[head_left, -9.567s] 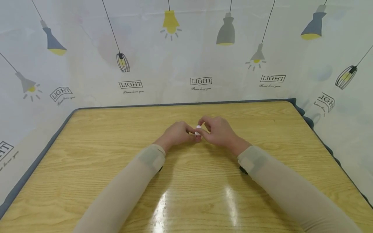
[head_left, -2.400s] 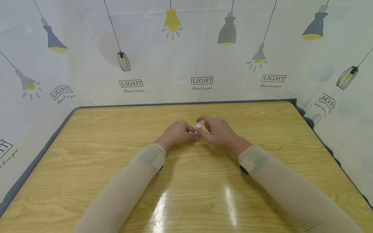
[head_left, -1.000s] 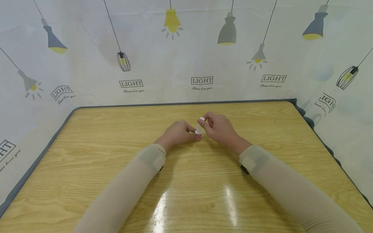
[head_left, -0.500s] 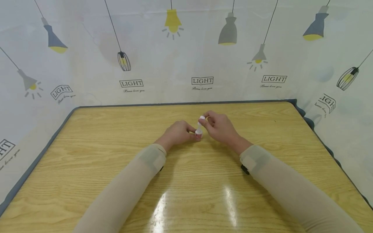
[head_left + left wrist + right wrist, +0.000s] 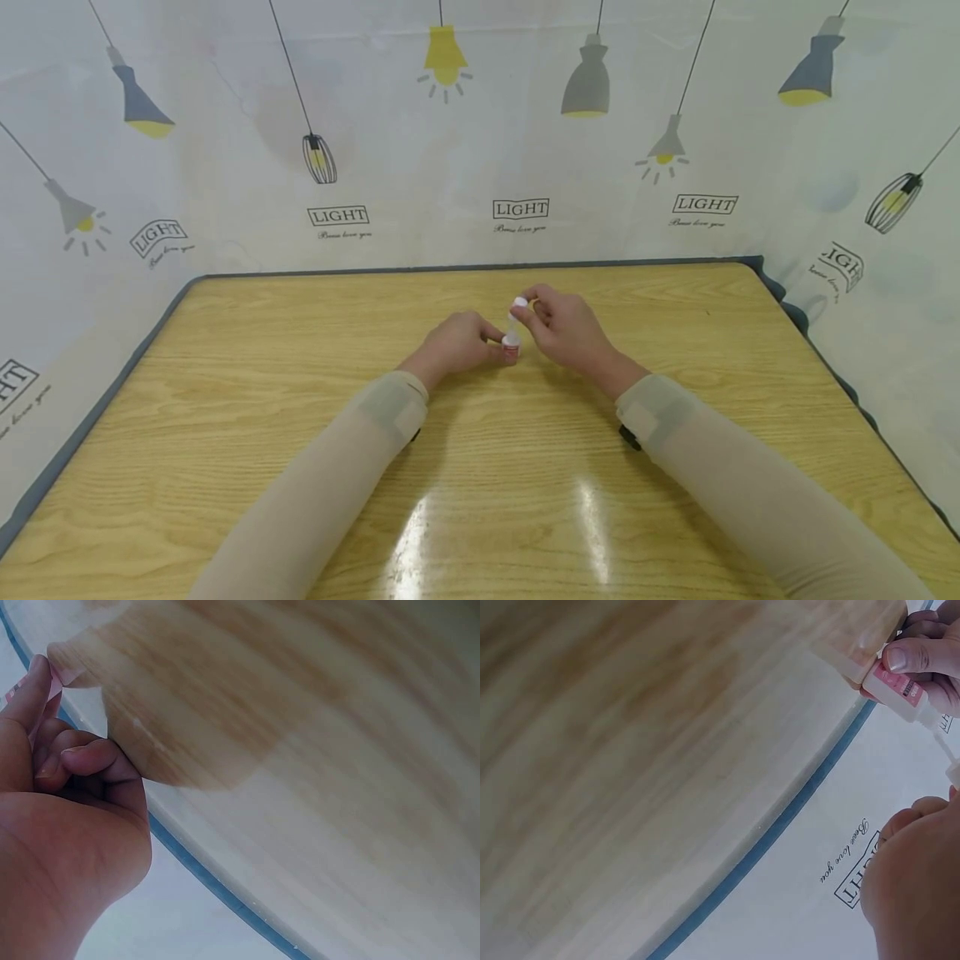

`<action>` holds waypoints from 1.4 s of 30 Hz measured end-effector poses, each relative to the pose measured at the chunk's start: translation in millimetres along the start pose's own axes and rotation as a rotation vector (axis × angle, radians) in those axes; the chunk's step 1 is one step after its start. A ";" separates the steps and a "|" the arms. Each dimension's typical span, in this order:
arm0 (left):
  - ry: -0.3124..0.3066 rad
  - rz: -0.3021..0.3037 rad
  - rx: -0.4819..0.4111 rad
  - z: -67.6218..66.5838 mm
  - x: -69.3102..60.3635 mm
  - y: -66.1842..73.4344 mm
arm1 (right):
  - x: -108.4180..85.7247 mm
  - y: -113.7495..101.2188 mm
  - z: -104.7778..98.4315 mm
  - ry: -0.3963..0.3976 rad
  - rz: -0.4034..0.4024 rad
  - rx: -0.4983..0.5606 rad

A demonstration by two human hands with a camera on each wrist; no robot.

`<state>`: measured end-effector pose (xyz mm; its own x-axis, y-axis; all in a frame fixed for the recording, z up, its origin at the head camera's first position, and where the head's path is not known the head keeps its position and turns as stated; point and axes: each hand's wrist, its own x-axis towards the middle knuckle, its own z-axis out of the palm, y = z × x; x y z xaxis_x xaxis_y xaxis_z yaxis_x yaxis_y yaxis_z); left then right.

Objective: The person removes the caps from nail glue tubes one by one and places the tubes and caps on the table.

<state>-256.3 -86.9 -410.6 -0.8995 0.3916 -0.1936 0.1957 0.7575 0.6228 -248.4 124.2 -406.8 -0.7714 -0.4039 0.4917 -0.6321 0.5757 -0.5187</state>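
Near the middle of the table, my left hand (image 5: 457, 343) grips a small white bottle (image 5: 511, 348) with a pink label, standing upright on the wood. My right hand (image 5: 566, 329) pinches the white cap (image 5: 520, 302) between thumb and finger, raised above the bottle. In the right wrist view, a thin pale stem (image 5: 943, 744) runs from the cap to the neck of the bottle (image 5: 895, 690); whether its tip is inside cannot be told. The left wrist view shows the left hand (image 5: 67, 825) with its lower fingers curled, the bottle mostly hidden behind it.
A wood-grain table (image 5: 300, 467) spreads around both hands, edged in dark blue-grey. Behind it and at both sides hangs a pale backdrop (image 5: 420, 167) printed with lamps and the word LIGHT.
Earlier the cap sat low on the bottle with my right fingers around it. The right hand has since lifted it, baring the stem. My left hand stays on the bottle.
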 end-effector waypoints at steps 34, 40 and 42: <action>0.003 -0.014 0.029 -0.2 0.2 1.2 | -4.3 -0.6 -3.4 0.025 -0.071 0.051; 0.005 -0.017 0.030 0.0 1.0 1.2 | -3.7 -1.1 -3.8 0.042 -0.073 0.028; 0.006 -0.019 0.026 0.1 0.8 1.2 | -3.3 -1.4 -3.7 0.050 -0.074 0.015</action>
<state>-256.7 -85.7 -410.0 -0.9057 0.3735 -0.2004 0.1884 0.7783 0.5989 -244.7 127.3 -405.2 -0.7178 -0.4091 0.5633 -0.6888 0.5348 -0.4894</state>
